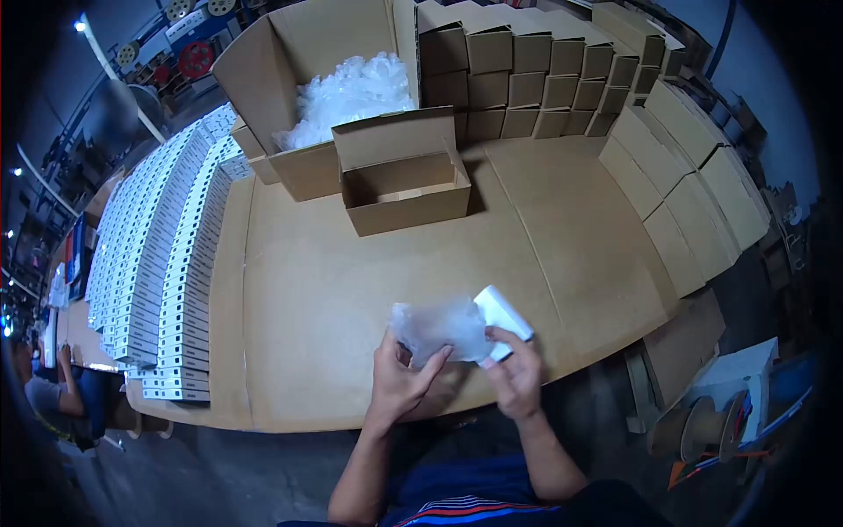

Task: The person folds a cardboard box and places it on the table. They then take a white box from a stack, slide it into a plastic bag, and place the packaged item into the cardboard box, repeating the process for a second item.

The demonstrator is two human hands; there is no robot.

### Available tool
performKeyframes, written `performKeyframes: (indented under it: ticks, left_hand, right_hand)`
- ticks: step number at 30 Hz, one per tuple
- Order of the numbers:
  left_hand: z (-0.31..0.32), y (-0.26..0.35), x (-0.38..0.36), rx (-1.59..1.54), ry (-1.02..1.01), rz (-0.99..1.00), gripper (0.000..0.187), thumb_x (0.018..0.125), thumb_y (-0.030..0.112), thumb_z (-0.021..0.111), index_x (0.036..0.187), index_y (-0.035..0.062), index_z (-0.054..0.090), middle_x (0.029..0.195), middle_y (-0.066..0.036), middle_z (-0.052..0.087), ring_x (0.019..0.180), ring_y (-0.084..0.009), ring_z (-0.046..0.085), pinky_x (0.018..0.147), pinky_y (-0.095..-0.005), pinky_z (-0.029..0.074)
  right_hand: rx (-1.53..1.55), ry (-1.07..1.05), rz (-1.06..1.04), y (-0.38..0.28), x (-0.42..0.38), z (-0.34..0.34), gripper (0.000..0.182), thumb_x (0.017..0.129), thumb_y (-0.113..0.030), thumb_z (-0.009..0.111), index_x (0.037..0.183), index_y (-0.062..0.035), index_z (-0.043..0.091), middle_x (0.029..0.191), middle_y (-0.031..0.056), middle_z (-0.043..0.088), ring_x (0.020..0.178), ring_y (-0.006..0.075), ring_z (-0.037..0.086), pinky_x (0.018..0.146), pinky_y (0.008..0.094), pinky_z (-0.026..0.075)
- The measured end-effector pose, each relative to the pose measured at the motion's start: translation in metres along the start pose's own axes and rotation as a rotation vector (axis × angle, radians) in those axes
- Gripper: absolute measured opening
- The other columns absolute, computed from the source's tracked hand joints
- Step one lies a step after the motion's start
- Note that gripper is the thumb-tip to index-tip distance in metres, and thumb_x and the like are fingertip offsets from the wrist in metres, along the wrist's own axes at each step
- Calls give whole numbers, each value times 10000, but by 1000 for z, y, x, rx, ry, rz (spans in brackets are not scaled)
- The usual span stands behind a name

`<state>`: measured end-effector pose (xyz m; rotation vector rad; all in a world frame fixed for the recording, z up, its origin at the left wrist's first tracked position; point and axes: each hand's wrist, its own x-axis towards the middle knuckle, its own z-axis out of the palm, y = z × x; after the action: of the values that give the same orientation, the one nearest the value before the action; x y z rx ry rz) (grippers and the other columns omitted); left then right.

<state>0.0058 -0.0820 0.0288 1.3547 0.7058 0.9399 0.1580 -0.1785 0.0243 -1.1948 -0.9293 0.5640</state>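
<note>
White box half inside clear bag, near worktop's front edge. Right hand pinching box end, fingers closed on it; looks like steadying it against the bag mouth. Left hand gripping bag, fingers curled shut over the film, thumb side up, seemingly to keep the opening spread. Both raised just off the surface, close to the body.

Straight ahead of the fingers: open brown carton, lid flipped back, looks empty, well apart. Behind it: big carton full of clear bags. Right of that and down the right side: stacked folded cartons. Far left of left fingers: long rows of white boxes, packed edge to edge.

Worktop covered in cardboard sheet. Beyond: dim workshop, spools on floor at right, another person seated far left.
</note>
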Motion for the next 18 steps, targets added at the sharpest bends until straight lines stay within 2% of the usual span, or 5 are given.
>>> performKeyframes:
  ticks: [3,7,10,13,18]
  left_hand:
    - [-9,-5,-6,134,-41,9,472,864,-50,775,1266,-40,528,1165,-133,663,1082,-187,673,936,-324,552]
    - [-6,-6,-10,230,-60,42,439,862,-48,779,1226,-50,534,1109,-123,673,1065,-176,674,908,-315,560]
    - [-3,-5,-10,253,-61,61,439,858,-43,784,1219,-52,534,1086,-132,686,1037,-171,683,891,-311,567]
    - [-2,-3,-9,296,-67,96,439,857,-29,791,1216,-51,540,1071,-144,708,1005,-167,696,867,-308,574]
    - [-4,2,-8,370,-73,90,442,856,-3,802,1217,-48,551,1055,-144,733,977,-163,710,837,-299,578]
  right_hand:
    - [-113,94,19,-17,18,-25,272,1018,-69,510,1167,64,694,1118,146,705,1076,207,640,970,330,494]
    - [-16,152,-490,-41,58,-27,307,972,22,602,1269,-26,538,1281,225,554,1094,254,598,931,351,502]
    - [-34,-80,-554,-56,73,-38,405,931,87,630,1271,-67,472,1274,247,517,1053,243,596,902,336,505]
    - [-69,-287,-540,-62,83,-38,360,936,79,632,1235,-65,494,1216,227,535,1012,210,593,864,303,513]
    - [-164,-395,-486,-74,93,-31,308,720,182,613,921,-28,718,1111,201,607,931,233,634,749,302,531]
